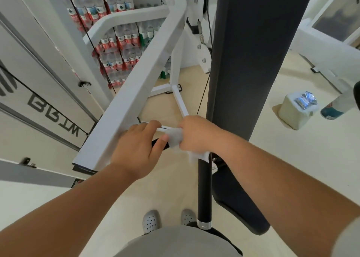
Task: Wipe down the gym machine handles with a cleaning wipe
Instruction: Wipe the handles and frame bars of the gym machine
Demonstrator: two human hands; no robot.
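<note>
White and crumpled, the cleaning wipe (174, 138) is sitting bunched in the middle of the frame. The right hand (196, 134) is clenching it around the short black handle (156, 142), and just beside it the left hand (136, 149) is curling its fingers over the same handle, thumb pressing on the grip to steady it. The job looks under way but not finished: the long black handle (204, 188) hanging at lower centre is probably waiting its turn, though I cannot tell how much of the short grip is clean.
</note>
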